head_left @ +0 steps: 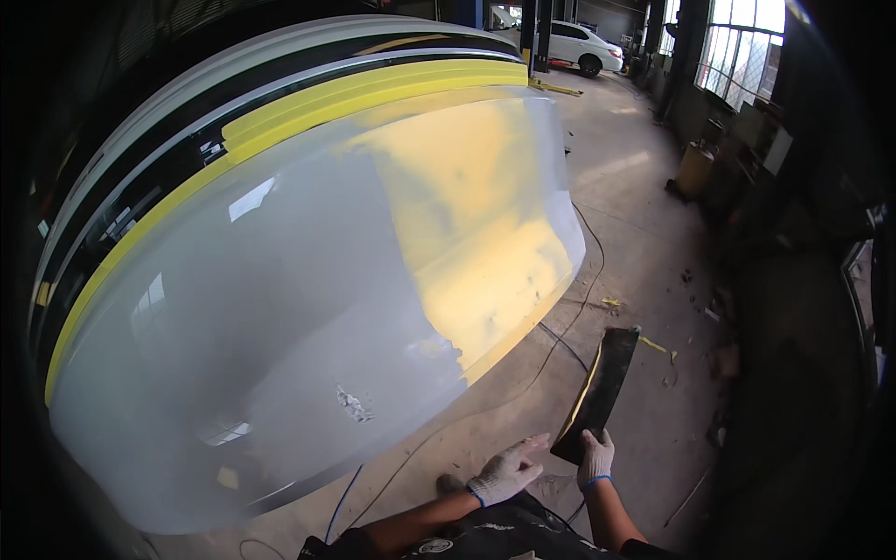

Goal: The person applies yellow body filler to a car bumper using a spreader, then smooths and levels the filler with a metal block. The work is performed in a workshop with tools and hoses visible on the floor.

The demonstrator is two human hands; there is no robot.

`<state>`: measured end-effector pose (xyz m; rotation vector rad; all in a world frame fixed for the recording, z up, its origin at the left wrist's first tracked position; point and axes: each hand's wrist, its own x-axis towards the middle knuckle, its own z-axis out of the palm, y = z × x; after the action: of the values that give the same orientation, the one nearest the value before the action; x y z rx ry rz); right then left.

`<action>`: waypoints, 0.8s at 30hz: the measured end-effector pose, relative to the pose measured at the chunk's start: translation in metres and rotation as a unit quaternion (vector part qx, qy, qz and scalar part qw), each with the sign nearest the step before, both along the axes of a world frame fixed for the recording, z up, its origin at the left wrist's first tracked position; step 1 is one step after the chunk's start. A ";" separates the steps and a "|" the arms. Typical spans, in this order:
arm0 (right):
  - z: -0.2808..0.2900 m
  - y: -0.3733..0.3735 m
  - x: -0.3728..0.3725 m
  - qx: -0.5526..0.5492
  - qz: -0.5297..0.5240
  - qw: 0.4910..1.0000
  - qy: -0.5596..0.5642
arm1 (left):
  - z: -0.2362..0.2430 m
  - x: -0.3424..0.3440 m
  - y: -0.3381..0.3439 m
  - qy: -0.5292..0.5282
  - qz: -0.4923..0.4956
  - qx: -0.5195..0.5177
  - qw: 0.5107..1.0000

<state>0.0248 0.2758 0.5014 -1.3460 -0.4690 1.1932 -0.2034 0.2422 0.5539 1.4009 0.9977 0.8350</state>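
Observation:
My right hand, in a whitish work glove with a blue cuff, is closed on the lower end of a long flat black board. Along the board's left edge runs a streak of yellow paste. My left hand, gloved the same way, hovers just left of the board's lower end, fingers stretched out and holding nothing. Beyond both hands is a large curved grey car body panel. Yellow filler covers its right part, smeared thin in places. A small rough, chipped spot shows low on the grey area.
Yellow masking tape lines the panel's upper edge. A dark hose and scraps of yellow tape lie on the concrete floor. Shelving and a yellowish container stand along the right wall. A white car is parked far back.

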 end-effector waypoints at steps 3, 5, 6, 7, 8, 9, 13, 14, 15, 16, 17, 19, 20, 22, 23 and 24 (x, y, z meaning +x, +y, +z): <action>0.008 0.022 -0.021 0.037 -0.056 0.988 0.136 | 0.022 0.030 0.009 0.036 -0.035 0.045 0.998; 0.017 0.033 -0.032 0.057 -0.064 0.979 0.185 | 0.025 0.048 0.006 0.069 -0.040 0.089 0.993; 0.020 0.035 -0.035 0.066 -0.066 0.975 0.201 | 0.027 0.056 0.003 0.081 -0.046 0.098 0.991; 0.022 0.037 -0.037 0.065 -0.064 0.974 0.205 | 0.033 0.063 -0.001 0.082 -0.048 0.083 0.992; 0.019 0.039 -0.038 0.062 -0.067 0.974 0.207 | 0.032 0.062 -0.002 0.071 -0.054 0.060 0.994; 0.017 0.040 -0.035 0.051 -0.070 0.974 0.209 | 0.032 0.063 0.000 0.060 -0.059 0.039 0.996; 0.006 0.041 -0.036 0.018 -0.060 0.976 0.208 | 0.037 0.060 -0.001 0.048 -0.077 -0.050 0.995; -0.001 0.038 -0.035 0.027 -0.055 0.977 0.205 | 0.040 0.056 0.000 0.071 -0.093 -0.071 0.991; -0.009 0.037 -0.034 0.038 -0.052 0.977 0.203 | 0.039 0.053 0.001 0.055 -0.106 -0.099 0.988; -0.015 0.034 -0.034 0.044 -0.048 0.977 0.202 | 0.040 0.046 0.002 0.010 -0.118 -0.139 0.983; -0.022 0.032 -0.035 0.047 -0.048 0.979 0.191 | 0.039 0.040 0.001 -0.034 -0.137 -0.180 0.973; -0.031 0.032 -0.034 0.053 -0.056 0.981 0.177 | 0.040 0.034 0.006 -0.090 -0.152 -0.235 0.956; -0.028 0.029 -0.033 0.053 -0.060 0.982 0.173 | 0.045 0.032 0.009 -0.107 -0.145 -0.248 0.952; -0.019 0.029 -0.035 0.036 -0.068 0.982 0.174 | 0.058 0.025 0.018 -0.140 -0.121 -0.262 0.947; -0.019 0.026 -0.031 0.030 -0.070 0.983 0.168 | 0.066 0.023 0.024 -0.157 -0.104 -0.269 0.944; -0.016 0.025 -0.030 0.025 -0.071 0.983 0.165 | 0.073 0.021 0.031 -0.181 -0.084 -0.270 0.942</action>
<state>-0.0049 0.3013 0.4855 -1.0930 -0.1613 1.2477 -0.1820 0.2732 0.6264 0.8109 0.7323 0.5993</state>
